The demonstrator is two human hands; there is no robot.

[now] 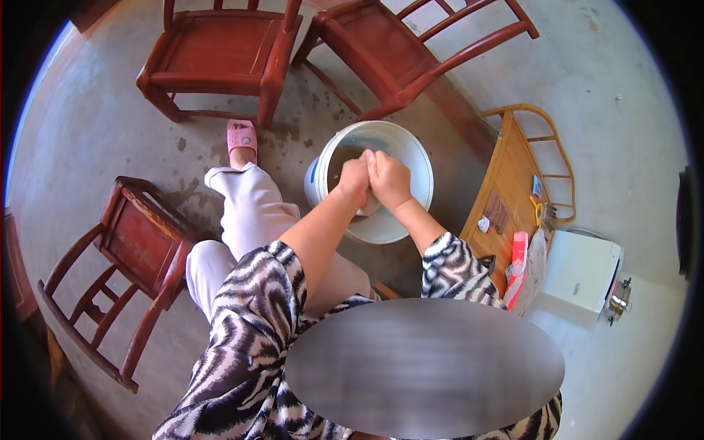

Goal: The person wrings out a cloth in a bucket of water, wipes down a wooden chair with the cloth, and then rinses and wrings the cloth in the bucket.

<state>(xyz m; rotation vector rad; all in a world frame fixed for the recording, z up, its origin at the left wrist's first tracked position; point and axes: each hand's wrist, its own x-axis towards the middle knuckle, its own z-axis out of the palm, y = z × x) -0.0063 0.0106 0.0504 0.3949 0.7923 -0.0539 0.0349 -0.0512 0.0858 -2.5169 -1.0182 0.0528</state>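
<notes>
My left hand (353, 178) and my right hand (389, 179) are pressed together over the opening of a white plastic bucket (423, 163). Both are closed, with the fingers curled toward each other. What they grip is mostly hidden; a pale, wet-looking bit shows just below them, too unclear to name. Brownish water or residue is visible inside the bucket, on its left side. A blue mark shows on the bucket's outer left wall.
Red wooden chairs (220, 51) stand beyond the bucket, and another chair (143, 242) is at the left. My pink slipper (242, 137) rests on the stained floor. To the right, a wooden bench (506, 172) holds small items and bags, beside a white box-shaped appliance (576, 275).
</notes>
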